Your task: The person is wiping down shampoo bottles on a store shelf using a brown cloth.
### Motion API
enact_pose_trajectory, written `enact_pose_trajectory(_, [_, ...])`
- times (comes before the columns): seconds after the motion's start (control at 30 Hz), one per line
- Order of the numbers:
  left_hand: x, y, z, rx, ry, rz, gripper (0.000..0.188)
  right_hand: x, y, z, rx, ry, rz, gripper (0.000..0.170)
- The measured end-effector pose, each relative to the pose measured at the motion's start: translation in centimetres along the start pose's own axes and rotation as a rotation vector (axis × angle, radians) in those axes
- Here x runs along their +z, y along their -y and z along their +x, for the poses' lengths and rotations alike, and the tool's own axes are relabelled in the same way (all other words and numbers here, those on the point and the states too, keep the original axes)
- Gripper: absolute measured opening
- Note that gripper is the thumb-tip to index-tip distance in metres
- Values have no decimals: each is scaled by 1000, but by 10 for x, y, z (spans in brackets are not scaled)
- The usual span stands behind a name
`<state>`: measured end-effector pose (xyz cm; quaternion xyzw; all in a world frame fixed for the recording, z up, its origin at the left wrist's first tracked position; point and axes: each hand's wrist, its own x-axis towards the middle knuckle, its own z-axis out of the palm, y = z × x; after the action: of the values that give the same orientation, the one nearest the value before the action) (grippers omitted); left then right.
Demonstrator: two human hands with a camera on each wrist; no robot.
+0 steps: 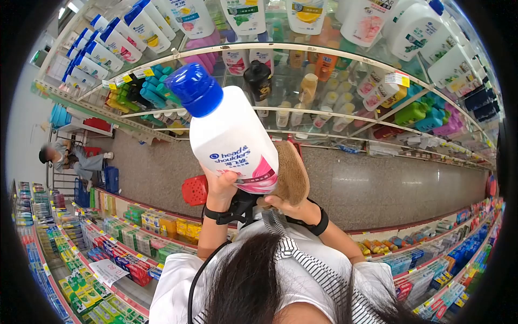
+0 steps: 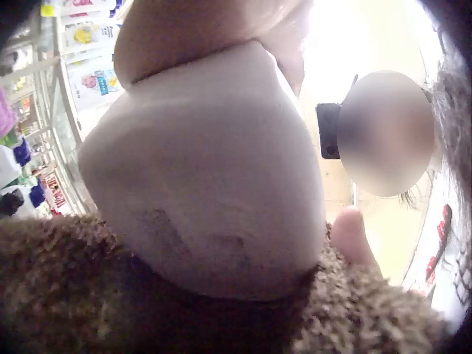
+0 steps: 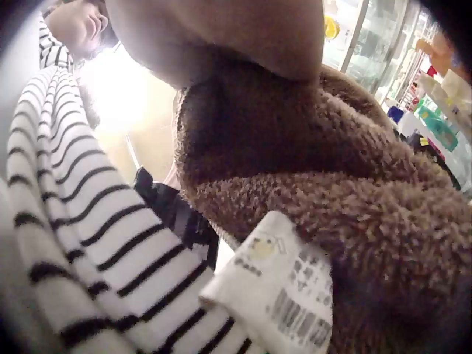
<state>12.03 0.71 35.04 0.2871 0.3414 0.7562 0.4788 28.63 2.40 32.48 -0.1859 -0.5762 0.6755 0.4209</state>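
A white head & shoulders bottle [image 1: 236, 139] with a blue cap [image 1: 195, 90] is held tilted in the air before the shelf, its cap just beneath the left part of the shelf's front edge [image 1: 312, 48]. The left hand [image 1: 220, 189] grips it near its base, thumb on the label side. Against the bottle's lower end lies a brown plush cloth [image 1: 295, 178], which the right hand [image 1: 297, 209] holds with the thumb showing at its near edge. A white tag [image 3: 280, 284] with a barcode hangs from the cloth, beside striped fabric [image 3: 96, 192].

Above the front edge stand more white bottles [image 1: 305, 15]; a yellow price label [image 1: 397, 79] sits toward its right end. Below it, a black bottle [image 1: 257, 81] stands near the middle, teal bottles [image 1: 154, 89] near the left corner. Beyond, a red basket [image 1: 194, 190] shows past the left hand, and a seated person [image 1: 86, 159] farther left.
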Motion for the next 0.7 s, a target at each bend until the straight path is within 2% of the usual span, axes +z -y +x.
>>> enact_pose_trajectory(0.13, [-1, 5, -3, -18, -34, -115, 87, -4, 0, 14, -131, -32, -206, 88])
enact_pose_trajectory(0.2, [3, 4, -1, 12, -42, -101, 85, -5, 10, 20, -361, -98, -530, 77])
enact_pose_trajectory(0.23, [5, 5, 1, 17, -43, -102, 85, -6, 10, 20, -363, -94, -529, 77])
enact_pose_trajectory(0.3, [8, 6, 8, 173, -111, 33, 88, -7, 8, 17, -421, -146, -785, 67])
enact_pose_trajectory(0.33, [12, 4, 10, 177, -116, 33, 88, -8, 6, 16, -421, -140, -783, 67])
enact_pose_trajectory(0.4, [22, -5, 13, 31, -203, 117, 102, -9, 4, 15, -607, -291, -777, 45])
enact_pose_trajectory(0.43, [28, -2, 11, 36, -209, 116, 102, -10, 8, 14, -608, -283, -774, 45])
enact_pose_trajectory(0.5, [40, 5, 7, 213, 54, 51, 115, -11, 21, 13, -653, -205, -1039, 30])
enact_pose_trajectory(0.57, [34, 10, 8, 196, 92, 75, 120, -4, 24, 4, -587, -213, -1008, 26])
enact_pose_trajectory(0.63, [44, 3, 17, 72, 97, 55, 121, 0, 38, -1, -188, 10, -716, 28])
enact_pose_trajectory(0.67, [44, -1, 20, 57, 151, -30, 108, -9, 32, -3, -337, 194, -828, 31])
enact_pose_trajectory(0.7, [38, -2, 19, 57, 150, -34, 108, -12, 32, -3, -336, 195, -831, 31])
